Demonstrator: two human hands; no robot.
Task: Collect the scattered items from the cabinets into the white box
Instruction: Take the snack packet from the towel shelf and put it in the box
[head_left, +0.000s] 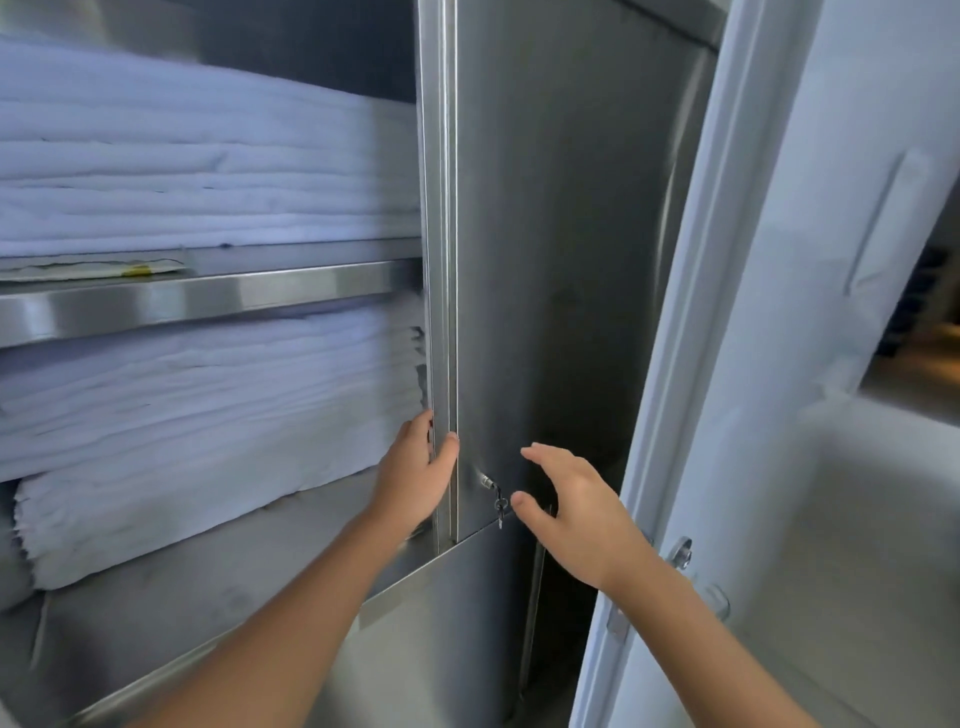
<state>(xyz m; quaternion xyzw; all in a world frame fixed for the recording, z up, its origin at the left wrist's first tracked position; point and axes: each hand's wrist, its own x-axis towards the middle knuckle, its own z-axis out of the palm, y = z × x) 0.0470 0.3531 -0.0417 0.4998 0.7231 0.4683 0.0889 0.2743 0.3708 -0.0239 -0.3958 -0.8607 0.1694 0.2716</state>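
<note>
A stainless steel cabinet fills the view. My left hand (415, 470) grips the vertical edge of its sliding door (545, 260), thumb on the front and fingers behind the edge. My right hand (574, 512) hovers open, fingers spread, just right of the door's lock (485, 480), where a small key (500, 506) hangs. Stacks of folded white cloth (197, 171) lie on the upper shelf, and more white cloth (182, 415) lies on the shelf below. The white box is not in view.
A steel shelf rail (208, 299) divides the two cloth stacks. A flat paper packet (93, 267) lies under the upper stack. A white door frame (691, 364) stands close on the right, with a white surface (857, 519) beyond it.
</note>
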